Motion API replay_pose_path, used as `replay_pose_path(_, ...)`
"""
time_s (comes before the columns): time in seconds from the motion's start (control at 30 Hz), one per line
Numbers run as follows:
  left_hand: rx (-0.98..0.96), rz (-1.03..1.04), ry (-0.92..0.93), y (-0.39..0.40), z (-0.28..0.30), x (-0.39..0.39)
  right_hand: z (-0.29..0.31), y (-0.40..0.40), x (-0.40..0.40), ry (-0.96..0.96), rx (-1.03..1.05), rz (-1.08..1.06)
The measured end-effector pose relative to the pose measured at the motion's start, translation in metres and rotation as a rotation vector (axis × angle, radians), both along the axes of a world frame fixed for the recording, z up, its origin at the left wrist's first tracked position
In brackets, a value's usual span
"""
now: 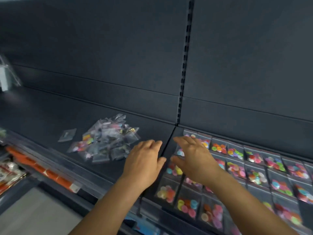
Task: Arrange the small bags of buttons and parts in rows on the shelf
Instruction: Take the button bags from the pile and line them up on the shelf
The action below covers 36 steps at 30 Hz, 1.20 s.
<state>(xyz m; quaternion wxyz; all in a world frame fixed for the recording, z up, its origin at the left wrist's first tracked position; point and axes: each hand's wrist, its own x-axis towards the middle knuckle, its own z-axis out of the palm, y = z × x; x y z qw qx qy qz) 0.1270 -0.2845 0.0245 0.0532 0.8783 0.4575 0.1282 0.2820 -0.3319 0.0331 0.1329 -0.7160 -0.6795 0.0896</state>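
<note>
Dark shelf [152, 131] carries one loose pile of small bags [108, 143] on its left half, one single bag [67, 135] beside it, and three rows of button bags [254, 167] on its right. Two hands hover: left hand [144, 164] and right hand [194, 157], fingers straight, holding nothing.

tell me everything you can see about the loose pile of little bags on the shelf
The pile of bags is a loose heap of small clear plastic zip bags, overlapping at mixed angles on the dark shelf, left of both hands. Some hold bright buttons, others darker small parts. One flat bag lies apart, left of it. Neither hand touches it.
</note>
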Motion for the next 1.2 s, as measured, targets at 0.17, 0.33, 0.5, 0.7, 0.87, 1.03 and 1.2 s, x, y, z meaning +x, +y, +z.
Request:
replay_pose_path(0.17,-0.011,0.041,-0.017,0.046,-0.004,-0.071,-0.003,0.048,-0.07,0.026,-0.006,0.023)
replay_pose_path(0.33,-0.019,0.074,-0.012,0.08,-0.01,-0.129,-0.008,0.088,-0.128,0.037,-0.018,0.054)
replay_pose_path(0.5,-0.063,0.146,-0.018,0.11,-0.022,-0.176,-0.013,0.124,-0.171,0.052,-0.017,0.09)
replay_pose_path(0.7,-0.118,0.265,-0.07,0.136,-0.038,-0.213,-0.019,0.165,-0.206,0.028,-0.005,0.137)
replay_pose_path(0.87,-0.071,0.366,-0.01,0.143,-0.048,-0.224,-0.028,0.195,-0.224,-0.008,0.049,0.207)
replay_pose_path(1.03,-0.085,0.426,0.001,0.154,-0.051,-0.221,-0.032,0.219,-0.23,-0.145,-0.055,0.15)
replay_pose_path(1.2,-0.183,0.426,-0.175,0.162,-0.054,-0.219,-0.033,0.233,-0.232,-0.258,-0.128,0.109)
